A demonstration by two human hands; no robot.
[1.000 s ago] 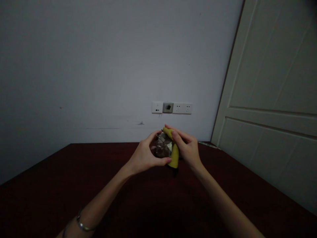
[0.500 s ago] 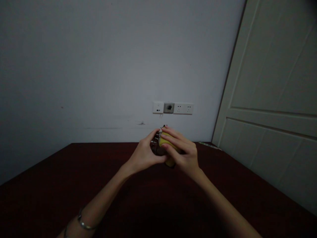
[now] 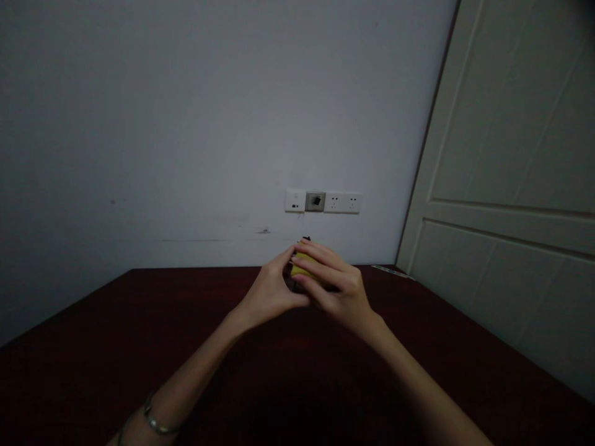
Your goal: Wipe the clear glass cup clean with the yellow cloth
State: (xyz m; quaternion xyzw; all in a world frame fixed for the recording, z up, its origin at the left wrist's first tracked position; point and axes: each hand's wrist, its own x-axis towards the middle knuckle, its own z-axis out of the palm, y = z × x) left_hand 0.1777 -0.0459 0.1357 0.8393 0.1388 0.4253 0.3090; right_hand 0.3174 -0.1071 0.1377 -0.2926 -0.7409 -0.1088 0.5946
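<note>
My left hand (image 3: 269,288) is curved, thumb below and fingers above, around the left side of a dark brown thing (image 3: 294,285). Most of it is hidden by my hands, so its kind cannot be told. From the right, my right hand (image 3: 341,286) grips a soft-looking yellow thing (image 3: 301,267), with its fingers laid across the front. The yellow thing lies against the dark one, and whether they are joined is unclear. A small dark tip shows above my right fingers. Both hands are close together, raised over the table.
A dark red table (image 3: 186,334) spreads below my arms up to a pale wall (image 3: 209,124). Socket plates (image 3: 343,202) are fixed on the wall behind my hands. At right stands a pale panelled door (image 3: 511,173). A thin patterned strip (image 3: 393,271) lies at the table's far right corner.
My right hand and the yellow thing have shifted slightly left, closer into my left hand. Less of the dark brown thing shows, and the yellow part below my right hand is now hidden.
</note>
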